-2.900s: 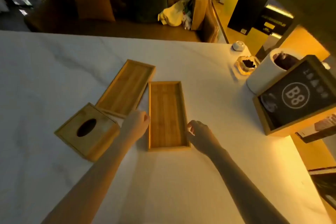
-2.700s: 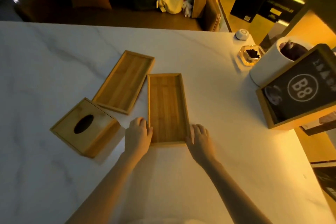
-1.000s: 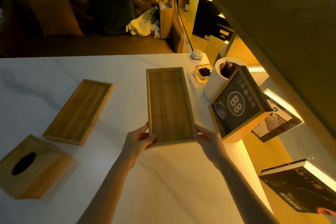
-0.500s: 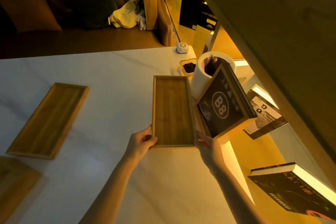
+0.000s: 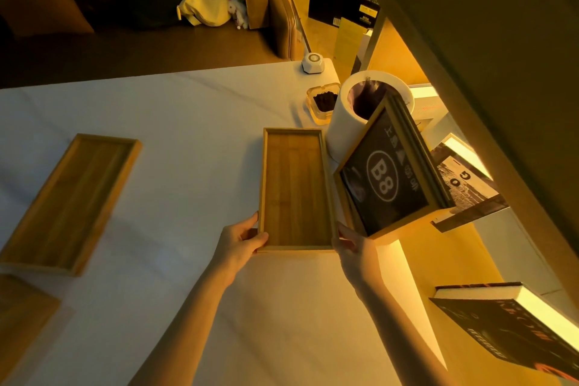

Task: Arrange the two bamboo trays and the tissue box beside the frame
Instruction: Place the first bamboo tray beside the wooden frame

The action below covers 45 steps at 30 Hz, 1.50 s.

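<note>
A bamboo tray (image 5: 296, 188) lies lengthwise on the white table, its right side close against the wooden frame (image 5: 388, 178) with the "B8" sign. My left hand (image 5: 241, 243) grips the tray's near left corner and my right hand (image 5: 352, 247) grips its near right corner. The second bamboo tray (image 5: 70, 200) lies at an angle at the far left. Below it, a corner of the bamboo tissue box (image 5: 22, 316) shows at the left edge, mostly cut off.
Behind the frame stand a white cylinder bin (image 5: 347, 122), a glass ashtray (image 5: 322, 100) and a small white button device (image 5: 313, 63). Books (image 5: 507, 323) sit on lit shelves to the right, past the table's edge. A sofa and bags lie beyond the table.
Both hands took the tray by its near corners and carried it right across the table until it rests beside the frame. The other tray and tissue box stayed in place.
</note>
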Tool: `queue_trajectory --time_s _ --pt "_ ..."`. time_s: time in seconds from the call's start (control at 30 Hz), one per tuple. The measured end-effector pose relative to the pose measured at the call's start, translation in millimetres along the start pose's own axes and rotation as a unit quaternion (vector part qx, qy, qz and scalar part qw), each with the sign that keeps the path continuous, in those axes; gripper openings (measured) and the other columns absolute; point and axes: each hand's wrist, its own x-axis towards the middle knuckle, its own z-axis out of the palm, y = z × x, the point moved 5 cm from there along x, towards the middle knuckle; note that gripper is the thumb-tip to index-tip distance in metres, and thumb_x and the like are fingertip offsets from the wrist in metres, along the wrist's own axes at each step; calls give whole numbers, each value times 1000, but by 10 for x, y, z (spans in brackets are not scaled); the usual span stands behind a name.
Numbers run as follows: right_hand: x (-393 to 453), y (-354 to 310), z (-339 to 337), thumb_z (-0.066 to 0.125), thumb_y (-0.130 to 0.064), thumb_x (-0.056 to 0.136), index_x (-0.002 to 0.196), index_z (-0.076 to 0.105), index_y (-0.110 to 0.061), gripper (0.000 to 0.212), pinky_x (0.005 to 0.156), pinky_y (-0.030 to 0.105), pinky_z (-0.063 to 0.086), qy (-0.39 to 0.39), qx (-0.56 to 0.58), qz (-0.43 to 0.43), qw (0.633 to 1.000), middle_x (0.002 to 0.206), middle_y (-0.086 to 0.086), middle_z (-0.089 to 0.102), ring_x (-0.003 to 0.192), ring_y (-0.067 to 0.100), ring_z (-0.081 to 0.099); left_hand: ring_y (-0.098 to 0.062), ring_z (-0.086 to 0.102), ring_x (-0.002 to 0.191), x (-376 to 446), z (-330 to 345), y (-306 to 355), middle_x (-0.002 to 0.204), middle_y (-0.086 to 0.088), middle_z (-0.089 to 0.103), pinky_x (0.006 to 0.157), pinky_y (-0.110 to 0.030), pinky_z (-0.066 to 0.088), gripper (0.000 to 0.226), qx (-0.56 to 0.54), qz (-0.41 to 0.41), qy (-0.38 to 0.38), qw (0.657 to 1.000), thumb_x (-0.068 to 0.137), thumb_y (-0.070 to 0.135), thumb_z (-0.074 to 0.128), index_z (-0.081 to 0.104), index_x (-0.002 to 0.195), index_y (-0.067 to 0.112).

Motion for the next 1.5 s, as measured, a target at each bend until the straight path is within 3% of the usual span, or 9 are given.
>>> queue_trajectory --time_s 0.17,0.37,0.63,0.8,0.93,1.13,1.3,1.43,1.5 --pt "-1 27 4 53 -8 88 117 57 -6 29 79 29 46 10 12 0 1000 104 -4 47 89 11 47 -24 63 91 26 30 -42 95 -8 66 78 -26 52 50 -1 5 -6 1000 82 4 58 43 128 15" --pt "-14 86 25 51 -7 89 119 56 -7 30 80 29 46 20 -25 -5 999 114 7 58 97 19 54 -26 61 99 39 75 -121 108 -13 64 93 -38 49 50 7 -4 -6 1000 82 5 58 43 129 13" --pt "-132 72 158 43 -2 91 126 48 -10 36 82 38 52 65 -107 -26 992 114 15 62 100 31 61 -22 53 97 82 119 -153 113 -19 53 85 -27 40 49 173 48 71 981 80 10 62 46 126 8" --pt "-139 147 211 45 -3 90 125 46 -7 36 77 13 42 82 -114 35 990 116 17 56 103 30 54 -27 54 100 103 132 -168 113 -20 54 85 -26 39 49 220 64 77 970 81 10 61 45 127 6" --pt "-171 59 240 48 0 89 131 42 -10 44 82 35 50 76 -169 -20 982 114 16 57 103 32 54 -26 54 96 108 147 -162 111 -21 53 83 -25 39 49 247 88 76 962 81 9 62 45 127 6" --pt "-319 1 264 67 -4 77 124 48 -3 50 88 44 50 74 -257 -106 958 119 19 61 109 38 56 -29 59 97 -30 167 -128 113 -23 54 82 -25 44 45 285 155 85 942 83 10 58 45 126 3" --pt "-616 130 404 61 -30 82 133 40 -12 58 104 50 32 -15 -405 -209 890 141 9 42 132 27 32 -37 54 115 -329 295 -264 131 -22 51 86 -45 52 56 439 244 96 859 81 21 59 40 130 5" --pt "-655 286 436 38 -38 92 141 17 -15 58 110 51 4 -69 -410 -200 887 151 6 15 137 27 3 -35 41 128 -367 348 -454 143 -20 36 99 -44 41 64 444 220 58 867 86 21 54 19 138 6" --pt "-649 286 422 36 -38 93 141 14 -16 58 110 51 0 -77 -411 -206 885 151 5 12 137 27 0 -35 40 128 -359 356 -479 144 -19 35 98 -46 42 64 436 218 51 871 86 19 53 18 138 6"
